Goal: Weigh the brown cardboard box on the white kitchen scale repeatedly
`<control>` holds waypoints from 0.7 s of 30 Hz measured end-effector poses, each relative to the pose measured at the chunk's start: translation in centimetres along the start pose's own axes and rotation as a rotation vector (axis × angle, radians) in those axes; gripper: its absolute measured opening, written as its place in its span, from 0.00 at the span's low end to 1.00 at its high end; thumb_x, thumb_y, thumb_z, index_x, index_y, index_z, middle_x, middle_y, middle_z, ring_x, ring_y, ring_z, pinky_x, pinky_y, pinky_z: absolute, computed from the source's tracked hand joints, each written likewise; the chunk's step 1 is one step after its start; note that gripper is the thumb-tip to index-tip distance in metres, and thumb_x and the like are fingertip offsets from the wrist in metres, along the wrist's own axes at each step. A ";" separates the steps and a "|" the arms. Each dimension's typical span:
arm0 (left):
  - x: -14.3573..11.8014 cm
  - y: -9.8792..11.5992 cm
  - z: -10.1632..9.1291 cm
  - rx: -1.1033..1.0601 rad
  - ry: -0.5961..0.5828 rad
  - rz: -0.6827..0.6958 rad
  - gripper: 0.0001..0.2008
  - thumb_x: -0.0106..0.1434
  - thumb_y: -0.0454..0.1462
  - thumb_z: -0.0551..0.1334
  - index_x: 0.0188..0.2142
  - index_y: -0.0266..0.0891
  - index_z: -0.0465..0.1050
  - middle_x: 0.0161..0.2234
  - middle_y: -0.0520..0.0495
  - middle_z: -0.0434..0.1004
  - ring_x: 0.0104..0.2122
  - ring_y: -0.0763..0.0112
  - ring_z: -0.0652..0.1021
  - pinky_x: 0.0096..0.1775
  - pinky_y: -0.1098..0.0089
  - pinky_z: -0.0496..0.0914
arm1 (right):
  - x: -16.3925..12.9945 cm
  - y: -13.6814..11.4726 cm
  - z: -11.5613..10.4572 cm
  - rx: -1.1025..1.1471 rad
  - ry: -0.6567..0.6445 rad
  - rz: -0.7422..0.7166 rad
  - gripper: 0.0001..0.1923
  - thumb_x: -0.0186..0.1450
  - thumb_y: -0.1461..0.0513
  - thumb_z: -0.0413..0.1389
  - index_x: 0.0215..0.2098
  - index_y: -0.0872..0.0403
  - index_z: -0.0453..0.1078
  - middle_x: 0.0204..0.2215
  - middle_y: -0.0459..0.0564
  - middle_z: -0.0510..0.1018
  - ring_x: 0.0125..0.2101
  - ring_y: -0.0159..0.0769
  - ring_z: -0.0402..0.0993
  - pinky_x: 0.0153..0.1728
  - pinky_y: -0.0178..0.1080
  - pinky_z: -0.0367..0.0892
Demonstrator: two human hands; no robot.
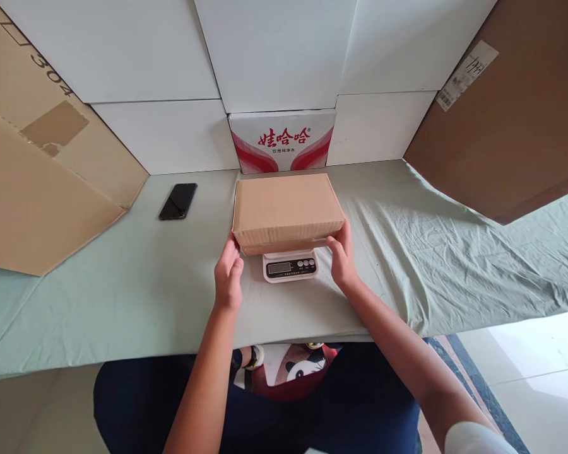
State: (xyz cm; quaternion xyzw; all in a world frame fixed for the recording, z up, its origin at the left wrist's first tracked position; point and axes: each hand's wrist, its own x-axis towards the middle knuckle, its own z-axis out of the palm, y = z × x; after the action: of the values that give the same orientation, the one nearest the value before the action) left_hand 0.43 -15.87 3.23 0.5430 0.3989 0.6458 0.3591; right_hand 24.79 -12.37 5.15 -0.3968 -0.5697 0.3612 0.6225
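Note:
A closed brown cardboard box (pixel 286 202) is at the middle of the table, over a small white digital kitchen scale (pixel 291 275). The box covers most of the scale; its display and buttons show at the front. My left hand (pixel 228 271) grips the box's near left corner, thumb toward me. On the opposite side, my right hand (pixel 341 255) holds the near right corner, its thumb against the front face. Whether the box rests on the scale or is held just above it, I cannot tell. The scale's display looks blank.
A black smartphone (pixel 178 201) lies to the left on the green cloth (pixel 170 284). Behind the box stands a white and red printed carton (pixel 284 142) before white panels. Large cardboard sheets (pixel 52 157) wall the left side, and another brown cardboard piece (pixel 511 126) stands at right.

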 end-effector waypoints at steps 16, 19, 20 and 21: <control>11.6 -1.3 0.7 0.073 -0.080 0.024 0.26 0.65 0.54 0.66 0.55 0.42 0.72 0.59 0.38 0.76 0.63 0.50 0.73 0.65 0.52 0.66 | 11.0 3.1 2.8 -0.030 -0.014 -0.191 0.33 0.63 0.51 0.54 0.65 0.46 0.55 0.66 0.53 0.63 0.67 0.52 0.58 0.71 0.59 0.54; 13.0 -4.1 0.5 0.089 -0.070 -0.002 0.27 0.66 0.56 0.63 0.56 0.42 0.70 0.61 0.38 0.75 0.66 0.51 0.70 0.67 0.53 0.64 | 12.8 6.1 3.5 -0.006 -0.012 -0.122 0.34 0.62 0.50 0.54 0.63 0.48 0.54 0.65 0.55 0.64 0.66 0.52 0.59 0.71 0.58 0.54; 13.1 -4.9 0.4 0.107 -0.083 0.003 0.28 0.67 0.57 0.61 0.57 0.42 0.70 0.62 0.39 0.74 0.67 0.52 0.69 0.67 0.53 0.62 | 13.0 6.9 3.6 0.002 -0.001 -0.086 0.34 0.61 0.50 0.54 0.63 0.48 0.54 0.65 0.56 0.64 0.66 0.52 0.59 0.71 0.58 0.53; 13.1 -5.5 0.3 0.130 -0.104 0.015 0.28 0.68 0.57 0.59 0.59 0.42 0.69 0.63 0.39 0.73 0.68 0.53 0.67 0.68 0.54 0.61 | 13.0 7.6 3.6 0.007 0.007 -0.052 0.34 0.59 0.51 0.55 0.62 0.48 0.54 0.65 0.56 0.64 0.66 0.52 0.59 0.72 0.58 0.52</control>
State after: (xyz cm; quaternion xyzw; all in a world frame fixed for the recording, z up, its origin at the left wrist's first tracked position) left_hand -1.07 -1.73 3.70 0.6008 0.4169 0.5921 0.3386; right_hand 22.41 2.88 3.92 -0.3807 -0.5764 0.3456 0.6351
